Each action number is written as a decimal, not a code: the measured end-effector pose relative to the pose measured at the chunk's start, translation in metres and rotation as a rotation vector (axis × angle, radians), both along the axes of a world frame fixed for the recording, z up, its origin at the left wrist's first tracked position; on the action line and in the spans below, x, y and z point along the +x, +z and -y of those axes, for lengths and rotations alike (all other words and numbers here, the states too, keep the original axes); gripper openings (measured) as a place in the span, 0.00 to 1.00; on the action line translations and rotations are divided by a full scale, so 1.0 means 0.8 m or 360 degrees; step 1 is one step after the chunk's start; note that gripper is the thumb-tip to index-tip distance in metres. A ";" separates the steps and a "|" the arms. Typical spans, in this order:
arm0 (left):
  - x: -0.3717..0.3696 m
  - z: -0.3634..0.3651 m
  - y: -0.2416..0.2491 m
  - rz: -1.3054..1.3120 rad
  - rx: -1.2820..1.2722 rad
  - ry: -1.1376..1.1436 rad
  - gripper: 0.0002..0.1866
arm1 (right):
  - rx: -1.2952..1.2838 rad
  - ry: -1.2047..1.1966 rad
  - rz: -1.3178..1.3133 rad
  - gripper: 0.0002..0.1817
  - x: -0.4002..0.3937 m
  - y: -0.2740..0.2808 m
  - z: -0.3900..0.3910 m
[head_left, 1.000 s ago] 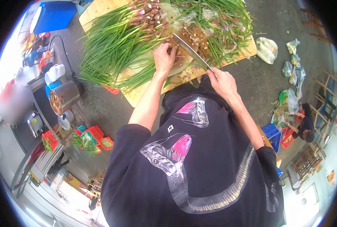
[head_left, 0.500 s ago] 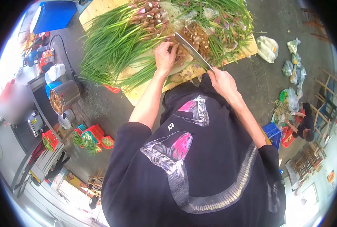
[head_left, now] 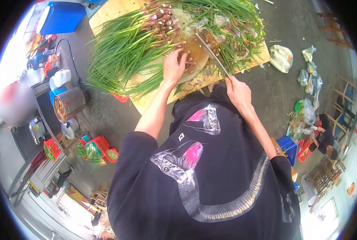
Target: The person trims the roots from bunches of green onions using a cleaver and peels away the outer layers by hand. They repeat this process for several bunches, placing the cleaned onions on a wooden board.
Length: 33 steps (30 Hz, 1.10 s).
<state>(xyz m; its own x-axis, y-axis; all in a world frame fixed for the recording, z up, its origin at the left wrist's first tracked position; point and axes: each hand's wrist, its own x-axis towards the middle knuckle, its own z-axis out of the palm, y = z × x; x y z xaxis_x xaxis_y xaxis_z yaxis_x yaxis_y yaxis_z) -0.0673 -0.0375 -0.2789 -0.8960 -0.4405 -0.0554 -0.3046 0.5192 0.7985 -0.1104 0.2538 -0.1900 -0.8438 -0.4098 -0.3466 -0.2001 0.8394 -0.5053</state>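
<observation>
My right hand (head_left: 239, 93) grips the handle of a long knife (head_left: 213, 55), its blade slanting up and left over the round chopping board (head_left: 199, 64). My left hand (head_left: 173, 68) lies on spring onions at the near side of the board, thumb and fingers apart. Beside it, a few purplish bulbs (head_left: 189, 64) stick out to the right. A big heap of spring onions (head_left: 122, 54) covers the left side, bulbs toward the middle. To the right of the blade is a pile of leafy trimmings (head_left: 240, 36) with scraps of clear plastic.
The board rests on a wooden table (head_left: 144, 103). Around it on the floor are a white bag (head_left: 281, 58), a blue bin (head_left: 62, 18), a metal pot (head_left: 69, 104) and red crates (head_left: 99, 144) of greens. At right, a person (head_left: 325, 136) bends near bagged vegetables and a blue crate (head_left: 288, 149).
The knife and my right hand have shifted slightly right, away from my left hand. My left hand has moved slightly left and down, its fingers less curled.
</observation>
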 end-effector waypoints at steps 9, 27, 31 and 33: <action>0.071 0.033 0.033 0.0121 -0.0715 -0.0559 0.40 | -0.0042 -0.0019 0.0127 0.18 0.012 -0.010 0.000; 0.081 0.077 0.053 0.0434 -0.0537 -0.0756 0.15 | -0.0164 -0.0337 0.0243 0.23 -0.019 -0.029 0.008; 0.037 0.128 0.114 0.0629 -0.0721 -0.0823 0.12 | -0.0119 -0.0272 0.0206 0.23 -0.021 -0.028 0.009; 0.005 0.155 0.142 0.0544 -0.0836 -0.0787 0.11 | -0.0128 -0.0260 0.0190 0.22 -0.016 -0.038 0.009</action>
<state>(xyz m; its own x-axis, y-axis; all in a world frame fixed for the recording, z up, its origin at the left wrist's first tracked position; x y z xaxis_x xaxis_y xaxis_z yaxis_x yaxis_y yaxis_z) -0.0629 -0.1613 -0.1652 -0.9653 -0.0414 -0.2580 -0.1247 0.9407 0.3156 -0.1235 0.2465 -0.2202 -0.8561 -0.3013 -0.4198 0.0007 0.8117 -0.5841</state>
